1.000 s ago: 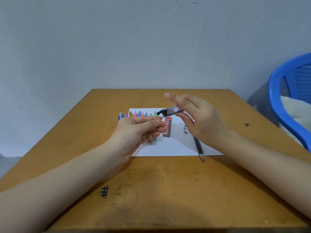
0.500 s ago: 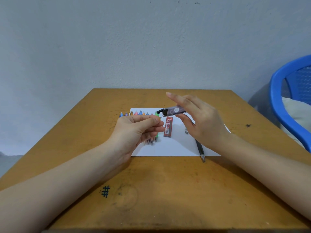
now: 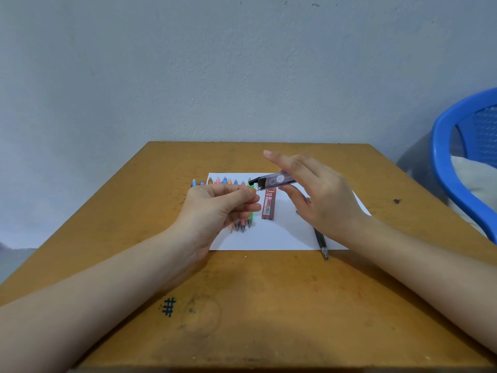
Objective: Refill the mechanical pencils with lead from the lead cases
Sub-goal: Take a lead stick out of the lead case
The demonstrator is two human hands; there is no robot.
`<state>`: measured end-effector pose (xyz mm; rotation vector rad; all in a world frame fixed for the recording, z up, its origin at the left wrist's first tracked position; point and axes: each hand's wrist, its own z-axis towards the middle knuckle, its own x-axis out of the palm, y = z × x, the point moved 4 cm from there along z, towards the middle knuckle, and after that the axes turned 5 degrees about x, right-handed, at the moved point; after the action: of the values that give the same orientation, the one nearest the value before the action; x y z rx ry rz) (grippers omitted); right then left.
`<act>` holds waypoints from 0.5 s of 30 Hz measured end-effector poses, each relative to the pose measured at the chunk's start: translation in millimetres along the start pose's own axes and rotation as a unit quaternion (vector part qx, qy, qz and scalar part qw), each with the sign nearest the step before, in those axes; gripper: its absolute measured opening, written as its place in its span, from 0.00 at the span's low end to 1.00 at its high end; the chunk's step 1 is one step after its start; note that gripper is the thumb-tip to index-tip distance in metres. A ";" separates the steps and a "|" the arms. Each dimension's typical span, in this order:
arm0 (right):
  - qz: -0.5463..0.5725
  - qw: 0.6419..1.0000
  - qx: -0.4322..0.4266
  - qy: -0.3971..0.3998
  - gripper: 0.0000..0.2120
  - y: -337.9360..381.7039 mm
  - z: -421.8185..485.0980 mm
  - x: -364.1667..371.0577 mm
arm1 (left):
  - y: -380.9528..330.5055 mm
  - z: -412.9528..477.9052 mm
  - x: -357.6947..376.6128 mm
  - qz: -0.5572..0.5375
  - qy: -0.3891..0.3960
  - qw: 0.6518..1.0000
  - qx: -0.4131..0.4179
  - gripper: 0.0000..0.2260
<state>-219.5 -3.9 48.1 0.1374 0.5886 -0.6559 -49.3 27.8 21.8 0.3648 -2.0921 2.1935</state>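
The right hand (image 3: pixel 322 195) pinches a translucent smoky lead case (image 3: pixel 274 180) between thumb and middle fingers, with the forefinger stretched out straight above it. The case is a slim, flat plastic box held above the sheet of white paper (image 3: pixel 269 238). Its long axis runs left to right and its black capped end points left, tipped slightly down. That end is just beside the fingertips of the left hand (image 3: pixel 217 205). The left hand's fingers are curled, thumb pressed to forefinger; whether they pinch a lead I cannot tell.

Below, a red lead case (image 3: pixel 269 203) marked 2B lies flat on the paper, its long axis near to far. Left of it is a row of coloured mechanical pencils (image 3: pixel 223 181), tips pointing near, partly hidden by the left hand. A black pencil (image 3: pixel 321 242) lies on the right, its tip pointing near and overhanging onto the scuffed wooden tabletop (image 3: pixel 269 305).
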 end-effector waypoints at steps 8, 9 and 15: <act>-0.010 1.000 -0.003 -0.004 0.25 0.9 -0.7 1.5 | 0.2 -0.6 0.7 0.013 0.003 1.000 -0.006 0.06; -0.007 1.000 -0.004 -0.004 0.25 0.6 -0.8 1.2 | 0.1 -0.5 0.7 0.015 0.002 1.000 -0.004 0.06; 0.007 1.000 0.009 0.001 0.25 -6.0 0.1 -1.1 | -1.8 0.3 -1.8 0.021 -0.006 1.000 0.013 0.06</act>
<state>-223.9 -8.1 49.1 0.1587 0.5840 -0.6479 -47.2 27.8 23.2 0.3393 -2.0992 2.2492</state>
